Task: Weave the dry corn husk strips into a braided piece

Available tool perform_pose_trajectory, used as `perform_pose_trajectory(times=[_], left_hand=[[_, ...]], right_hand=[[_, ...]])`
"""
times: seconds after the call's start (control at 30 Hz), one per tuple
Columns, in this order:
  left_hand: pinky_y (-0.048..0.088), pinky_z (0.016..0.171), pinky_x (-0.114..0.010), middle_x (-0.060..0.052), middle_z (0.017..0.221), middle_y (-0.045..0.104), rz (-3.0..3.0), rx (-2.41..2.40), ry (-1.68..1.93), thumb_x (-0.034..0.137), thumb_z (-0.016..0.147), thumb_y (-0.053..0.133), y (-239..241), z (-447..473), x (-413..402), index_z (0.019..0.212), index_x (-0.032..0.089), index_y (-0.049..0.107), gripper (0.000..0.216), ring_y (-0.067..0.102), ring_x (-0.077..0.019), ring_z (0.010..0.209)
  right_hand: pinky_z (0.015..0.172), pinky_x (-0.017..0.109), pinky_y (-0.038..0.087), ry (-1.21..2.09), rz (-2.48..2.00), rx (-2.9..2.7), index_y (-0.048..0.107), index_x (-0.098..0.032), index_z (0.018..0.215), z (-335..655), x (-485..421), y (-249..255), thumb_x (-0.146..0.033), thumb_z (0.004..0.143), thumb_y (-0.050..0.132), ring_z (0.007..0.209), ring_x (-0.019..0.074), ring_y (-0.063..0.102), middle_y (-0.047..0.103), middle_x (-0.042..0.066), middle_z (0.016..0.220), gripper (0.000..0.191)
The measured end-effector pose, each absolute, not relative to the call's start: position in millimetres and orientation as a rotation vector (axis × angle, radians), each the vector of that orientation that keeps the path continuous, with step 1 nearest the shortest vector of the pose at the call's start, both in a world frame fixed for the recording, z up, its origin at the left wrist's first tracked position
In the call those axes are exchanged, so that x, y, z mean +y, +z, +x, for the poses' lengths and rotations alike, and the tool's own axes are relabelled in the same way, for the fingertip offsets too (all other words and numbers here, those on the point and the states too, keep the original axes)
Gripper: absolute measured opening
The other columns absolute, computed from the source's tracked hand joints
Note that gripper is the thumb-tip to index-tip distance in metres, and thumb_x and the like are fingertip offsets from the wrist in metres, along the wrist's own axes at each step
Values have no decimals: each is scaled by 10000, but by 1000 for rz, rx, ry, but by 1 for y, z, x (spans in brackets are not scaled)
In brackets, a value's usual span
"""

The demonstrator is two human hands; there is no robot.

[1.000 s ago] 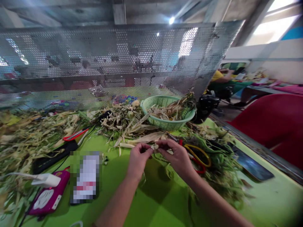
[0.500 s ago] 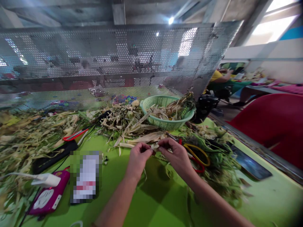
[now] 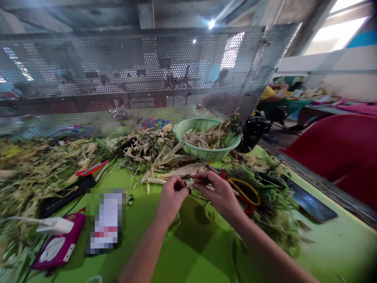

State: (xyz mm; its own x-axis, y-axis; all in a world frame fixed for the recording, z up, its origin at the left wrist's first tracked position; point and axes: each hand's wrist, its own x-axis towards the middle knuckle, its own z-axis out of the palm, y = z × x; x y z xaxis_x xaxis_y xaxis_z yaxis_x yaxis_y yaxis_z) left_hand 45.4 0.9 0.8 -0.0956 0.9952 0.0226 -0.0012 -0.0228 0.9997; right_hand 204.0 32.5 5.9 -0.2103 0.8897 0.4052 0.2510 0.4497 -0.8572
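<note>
the left hand [image 3: 171, 198] and the right hand [image 3: 219, 194] meet above the middle of the green tabletop [image 3: 176, 259], each with thumb and forefinger closed on a small pale piece [image 3: 190, 183]; it looks like dry plant material, though it is too small to be sure. to handle it well, i would pinch lightly and close together, as dry fibre may split, letting one hand steady the piece while the other turns or works it, and angling the fingertips so they do not hide it. just on the far side lie dried husk strips [image 3: 183, 171], with the green plastic basket [image 3: 206, 154] farther off; the yellow scissor handle [image 3: 246, 184] sits just right of the right hand, so that wrist should best avoid swinging outward
</note>
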Motion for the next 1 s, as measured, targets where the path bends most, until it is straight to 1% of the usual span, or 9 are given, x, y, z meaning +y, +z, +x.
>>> perform_pose_trajectory(times=[0.07,0.17,0.23,0.37,0.47,0.57,0.67,0.87,1.0], left_hand=[[413,687,-240,17,717,540,1185,1269,1296,184,716,610,2,44,0,754,184,533,86,517,-120,711],[457,745,-270,-15,844,598,1118,1152,1299,214,743,615,5,43,-2,912,202,552,180,563,-146,811],[479,768,-291,-39,912,618,1104,1067,1265,255,773,606,7,43,-3,970,199,569,208,576,-159,848],[502,762,-309,-65,915,633,1135,1052,1265,323,773,632,7,44,-1,918,157,610,221,592,-164,817],[505,726,-305,-50,802,639,1058,1106,1294,316,725,684,5,45,3,846,138,606,229,612,-154,730],[498,685,-288,-17,690,621,977,1153,1322,305,681,720,4,46,4,776,142,582,234,619,-145,655],[491,691,-277,-3,685,611,1009,1153,1334,300,697,704,4,45,3,771,154,572,210,619,-142,665],[474,751,-292,-28,767,623,1179,1152,1218,297,742,652,1,42,2,800,157,590,163,602,-158,754],[466,769,-286,-10,756,588,1178,1131,1212,216,734,620,0,41,1,781,169,578,79,583,-152,772]], right_hand=[[709,309,518,808,-989,-1731,669,-196,929,204,33,5,-279,752,691,745,175,620,657,39,820,197],[706,305,519,804,-983,-1741,665,-195,938,205,33,4,-276,762,684,753,176,620,660,44,833,195],[704,306,519,798,-983,-1739,665,-195,937,206,33,4,-286,769,678,741,174,617,661,44,825,191],[702,300,516,798,-988,-1709,663,-195,939,206,32,5,-281,762,684,735,168,610,657,37,824,199],[704,301,512,803,-1005,-1698,661,-192,944,205,31,7,-262,749,692,741,169,607,656,40,836,210],[698,305,511,796,-1011,-1690,663,-192,940,205,31,7,-257,743,692,723,168,599,653,38,817,209],[690,300,507,809,-1002,-1681,665,-191,939,205,31,7,-254,741,690,717,167,595,646,32,793,209],[672,293,496,843,-994,-1641,674,-181,915,206,33,5,-301,746,697,724,167,590,639,35,797,209],[694,303,495,805,-998,-1665,690,-190,938,207,32,6,-307,769,677,741,172,587,625,30,793,206]])
